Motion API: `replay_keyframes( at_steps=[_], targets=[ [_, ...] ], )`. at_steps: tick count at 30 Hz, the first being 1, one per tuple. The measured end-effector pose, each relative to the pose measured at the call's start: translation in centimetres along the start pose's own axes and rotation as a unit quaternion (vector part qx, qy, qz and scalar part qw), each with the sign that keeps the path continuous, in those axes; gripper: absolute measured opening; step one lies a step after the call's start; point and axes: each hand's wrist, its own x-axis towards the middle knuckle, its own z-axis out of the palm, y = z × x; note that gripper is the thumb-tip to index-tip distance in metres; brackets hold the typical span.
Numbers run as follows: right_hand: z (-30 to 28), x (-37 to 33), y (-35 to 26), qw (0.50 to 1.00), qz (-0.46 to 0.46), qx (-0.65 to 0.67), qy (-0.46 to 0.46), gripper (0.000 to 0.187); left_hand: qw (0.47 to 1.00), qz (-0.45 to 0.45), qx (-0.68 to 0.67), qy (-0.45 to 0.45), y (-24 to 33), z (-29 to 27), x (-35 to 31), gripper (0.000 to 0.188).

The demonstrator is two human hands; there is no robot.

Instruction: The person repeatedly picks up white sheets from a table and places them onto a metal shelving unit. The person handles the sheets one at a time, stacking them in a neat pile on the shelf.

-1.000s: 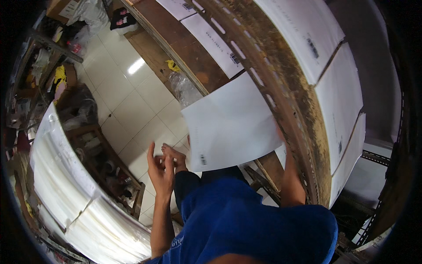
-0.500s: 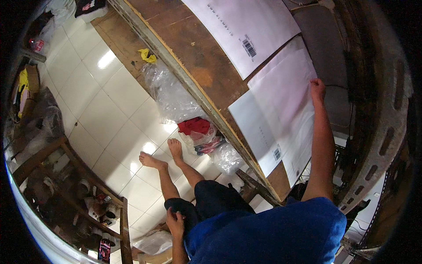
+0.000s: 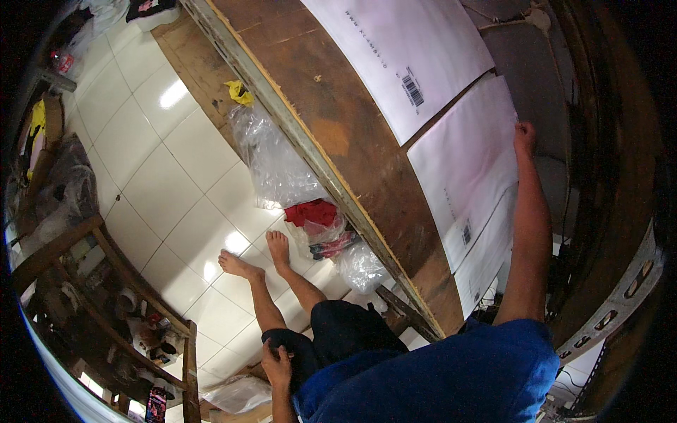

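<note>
My right hand (image 3: 524, 139) is closed on the far right edge of a white printed sheet (image 3: 469, 141), which has a small barcode. The sheet lies on a brown wooden tabletop (image 3: 331, 99) and ripples slightly. Its lower part is next to another white sheet (image 3: 486, 243) near my right forearm. A larger white sheet with a barcode (image 3: 423, 49) lies just beyond, with a narrow strip of wood between the two. My left hand (image 3: 276, 363) hangs by my left knee, its fingers loosely bent and apart, holding nothing.
Clear plastic bags (image 3: 275, 151) and a bagged red cloth (image 3: 310, 213) lie below the table edge. A yellow scrap (image 3: 240, 93) rests on cardboard. At left stands a wooden rack (image 3: 106, 296) with assorted items. A slotted metal bar (image 3: 620, 303) runs along the right.
The printed sheet that stuck out to the left has shifted right and now lies more in line with the larger sheet. My right hand keeps its hold; my left hand has hardly moved.
</note>
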Motion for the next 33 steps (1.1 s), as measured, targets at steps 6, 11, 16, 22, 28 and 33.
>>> replay_keyframes(
  at_steps=[6,11,16,22,28,33],
  targets=[
    [-0.5,1.0,2.6,0.998,0.062,0.024,-0.007,0.025,1.0,-0.003,-0.023,-0.014,-0.4,-0.5,0.6,0.041],
    [-1.2,-2.7,-6.2,0.989,0.069,0.101,0.08,0.035,1.0,0.026,-0.012,0.002,4.8,-3.1,0.0,0.039],
    [-5.0,-15.6,-27.1,0.958,-0.108,0.258,0.056,0.028,0.994,0.075,-0.075,0.019,11.2,-9.6,-1.8,0.038],
    [-9.3,-30.6,-46.5,0.789,-0.262,0.524,-0.186,0.014,0.948,0.197,-0.17,0.182,17.2,-23.9,-10.0,0.037],
    [-11.0,-41.4,-57.5,0.686,-0.227,0.526,-0.449,0.013,0.85,0.226,-0.045,0.473,15.5,-36.4,-19.5,0.033],
    [-8.0,-45.1,-57.9,0.679,-0.272,0.435,-0.525,0.009,0.783,0.19,0.002,0.593,12.2,-44.6,-23.1,0.032]
  ],
)
